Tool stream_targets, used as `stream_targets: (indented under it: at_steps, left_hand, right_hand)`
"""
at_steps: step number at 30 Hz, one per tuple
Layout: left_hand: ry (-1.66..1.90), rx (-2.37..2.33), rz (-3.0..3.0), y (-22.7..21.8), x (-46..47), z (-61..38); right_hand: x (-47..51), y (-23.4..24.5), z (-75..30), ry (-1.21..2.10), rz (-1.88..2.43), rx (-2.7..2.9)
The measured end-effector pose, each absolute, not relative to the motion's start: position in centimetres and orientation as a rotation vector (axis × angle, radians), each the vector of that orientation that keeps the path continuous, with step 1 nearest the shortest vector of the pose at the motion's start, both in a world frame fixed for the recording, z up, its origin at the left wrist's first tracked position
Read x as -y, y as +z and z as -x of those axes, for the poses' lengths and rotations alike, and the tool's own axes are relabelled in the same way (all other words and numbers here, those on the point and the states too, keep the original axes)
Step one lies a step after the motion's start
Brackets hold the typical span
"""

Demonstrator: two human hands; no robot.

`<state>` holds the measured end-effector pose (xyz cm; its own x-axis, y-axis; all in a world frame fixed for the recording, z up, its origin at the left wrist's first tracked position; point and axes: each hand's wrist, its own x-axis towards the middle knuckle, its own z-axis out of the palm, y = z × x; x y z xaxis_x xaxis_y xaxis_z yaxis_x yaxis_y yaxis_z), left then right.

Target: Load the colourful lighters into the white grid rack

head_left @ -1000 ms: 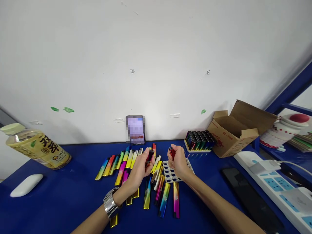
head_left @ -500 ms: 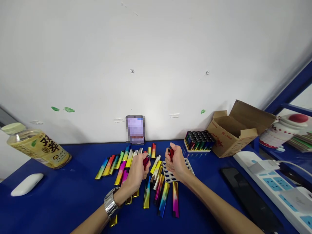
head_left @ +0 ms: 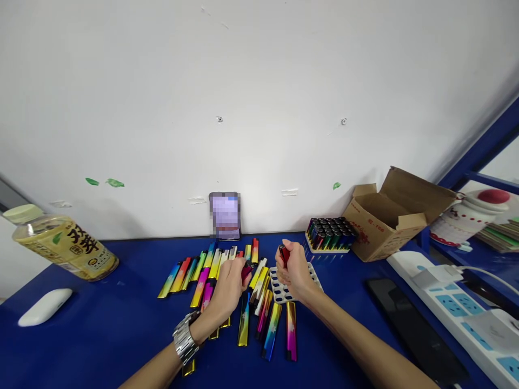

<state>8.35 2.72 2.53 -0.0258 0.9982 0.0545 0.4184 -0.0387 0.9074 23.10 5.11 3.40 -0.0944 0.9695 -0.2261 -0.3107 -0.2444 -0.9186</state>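
Observation:
My left hand [head_left: 227, 289], with a metal watch on the wrist, is closed on a dark red lighter [head_left: 246, 270] low over a spread of several shiny rainbow-coloured lighter sleeves [head_left: 203, 273] on the blue table [head_left: 101, 329]. My right hand [head_left: 295, 270] is closed round another red lighter [head_left: 284, 254], held upright above a white tray with empty slots [head_left: 281, 289]. The two hands are a short way apart.
A tray full of black-topped lighters [head_left: 330, 233] and an open cardboard box [head_left: 395, 213] stand at the back right. A tea bottle [head_left: 60, 243] and a white mouse [head_left: 44, 306] are at the left. A power strip [head_left: 454, 308] and a dark phone [head_left: 413, 329] lie at the right.
My left hand has lowered with its lighter toward the sleeves on the table. My right hand has shifted slightly left and keeps its lighter upright.

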Motion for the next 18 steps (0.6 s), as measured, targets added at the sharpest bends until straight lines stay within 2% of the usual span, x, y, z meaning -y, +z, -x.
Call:
stream_targets:
  at_steps: [5,8,14,18]
  left_hand:
    - [1.031,-1.418,-1.032,3.4,-2.8,-9.1]
    - [1.015,-1.392,-1.043,3.8,-2.9,-9.3]
    - [1.058,-1.419,-1.06,3.2,-3.2,-9.1]
    - [1.151,-1.374,-1.201,2.6,-3.4,-8.8]
  right_hand:
    - [-5.6,2.6,-23.4,1.595,1.078,0.903]
    - [-6.1,2.4,-23.8,1.582,0.944,1.085]
    - [-7.3,2.4,-25.7,1.308,0.857,1.522]
    - [-7.8,1.1,-26.5,1.368,0.786,1.496]
